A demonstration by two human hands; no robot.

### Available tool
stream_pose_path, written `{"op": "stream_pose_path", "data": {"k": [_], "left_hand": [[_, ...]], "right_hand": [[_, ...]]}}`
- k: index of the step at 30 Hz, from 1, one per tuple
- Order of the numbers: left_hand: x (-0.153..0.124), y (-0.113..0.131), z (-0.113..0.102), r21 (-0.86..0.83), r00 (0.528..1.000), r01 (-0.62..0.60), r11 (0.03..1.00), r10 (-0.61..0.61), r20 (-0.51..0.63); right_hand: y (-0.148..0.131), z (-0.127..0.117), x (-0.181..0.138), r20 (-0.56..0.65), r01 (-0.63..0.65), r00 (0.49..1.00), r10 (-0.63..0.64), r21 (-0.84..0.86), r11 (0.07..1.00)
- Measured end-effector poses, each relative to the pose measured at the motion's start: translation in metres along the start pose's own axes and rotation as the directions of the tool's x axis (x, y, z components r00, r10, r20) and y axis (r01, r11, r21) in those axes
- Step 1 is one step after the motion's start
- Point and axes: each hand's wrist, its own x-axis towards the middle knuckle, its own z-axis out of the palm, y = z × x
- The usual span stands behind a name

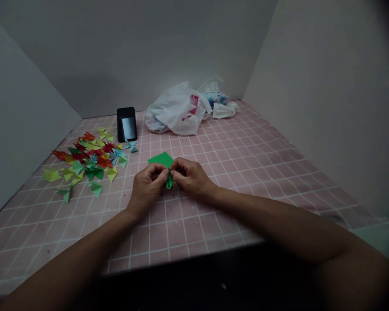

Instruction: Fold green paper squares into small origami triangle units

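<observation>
Between my two hands is a piece of green folded paper [162,159], its flat pointed part facing away from me and a narrow folded strip hanging toward me. My left hand [150,181] pinches its left side between thumb and fingers. On the other side, my right hand [192,176] pinches the paper too, with the fingertips of both hands almost meeting over the narrow part. The fingers cover the middle of the folds. To the left lies a loose pile of small folded paper pieces [96,173] in red, orange, yellow, green and light blue.
A black phone-like device [119,125] leans upright behind the pile. Farther back, a crumpled white plastic bag [171,108] with red print sits beside a blue-and-white packet [218,98]. Pale walls enclose the pink checked tabletop [246,151] at the back and both sides.
</observation>
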Motion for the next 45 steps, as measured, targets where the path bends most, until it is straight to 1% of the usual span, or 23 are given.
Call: {"op": "stream_pose_path", "data": {"k": [4,6,9,13,17,21,23,26,28,30,33,37,42,45], "left_hand": [[-0.0004,-0.0003,0.0008,-0.037,0.999,0.044,0.998,-0.044,-0.001],[-0.0001,-0.0012,0.0005,-0.038,0.999,0.037,0.999,-0.037,0.008],[0.0008,-0.0037,-0.0009,0.015,1.000,-0.021,1.000,0.020,0.010],[0.0016,-0.0067,-0.0026,0.133,0.995,-0.097,0.986,0.100,-0.014],[0.0014,-0.0062,-0.0025,0.218,0.990,-0.133,0.967,0.141,-0.021],[0.0004,-0.0035,-0.0013,0.264,0.985,-0.159,0.951,0.173,-0.029],[-0.0002,-0.0018,-0.0006,0.247,0.988,-0.139,0.959,0.153,-0.036],[-0.0011,0.0003,0.0005,0.144,0.997,-0.059,0.988,0.066,-0.043],[-0.0012,0.0011,0.0010,0.067,0.999,0.001,0.998,0.001,-0.032],[-0.0007,0.0011,0.0011,0.023,0.999,0.032,0.999,-0.032,-0.006],[0.0005,-0.0004,0.0003,-0.006,1.000,0.002,1.000,-0.002,0.025],[0.0017,-0.0027,-0.0017,0.003,0.998,-0.060,0.998,0.060,0.016],[0.0015,-0.0020,-0.0038,0.057,0.995,-0.102,0.993,0.103,-0.008],[0.0017,-0.0021,-0.0045,0.083,0.991,-0.127,0.988,0.129,-0.020]], "right_hand": [[0.0002,-0.0003,-0.0002,0.000,0.021,1.000,-0.021,-0.001,1.000],[0.0003,-0.0006,-0.0001,-0.005,0.028,1.000,-0.028,-0.004,1.000],[0.0004,-0.0012,0.0004,-0.018,0.027,0.999,-0.028,-0.017,0.999],[0.0009,-0.0019,0.0010,-0.021,0.021,1.000,-0.022,-0.024,0.999],[0.0013,-0.0011,0.0008,-0.006,0.017,1.000,-0.017,-0.015,1.000],[0.0014,-0.0004,0.0006,0.013,0.011,1.000,-0.010,-0.015,1.000],[0.0013,-0.0006,0.0006,0.022,0.012,1.000,-0.012,-0.018,1.000],[0.0011,-0.0015,0.0006,0.033,0.019,0.999,-0.019,-0.010,1.000],[0.0010,-0.0021,0.0008,0.036,0.031,0.999,-0.031,-0.003,1.000],[0.0011,-0.0025,0.0012,0.038,0.038,0.999,-0.037,-0.002,0.999],[0.0013,-0.0024,0.0016,0.046,0.033,0.998,-0.032,-0.020,0.999],[0.0006,-0.0021,0.0013,0.078,0.023,0.997,-0.019,-0.051,0.998],[-0.0016,-0.0031,0.0005,0.122,-0.002,0.993,0.000,0.017,1.000],[-0.0004,-0.0026,0.0005,0.133,-0.029,0.991,0.026,0.021,0.999]]}}
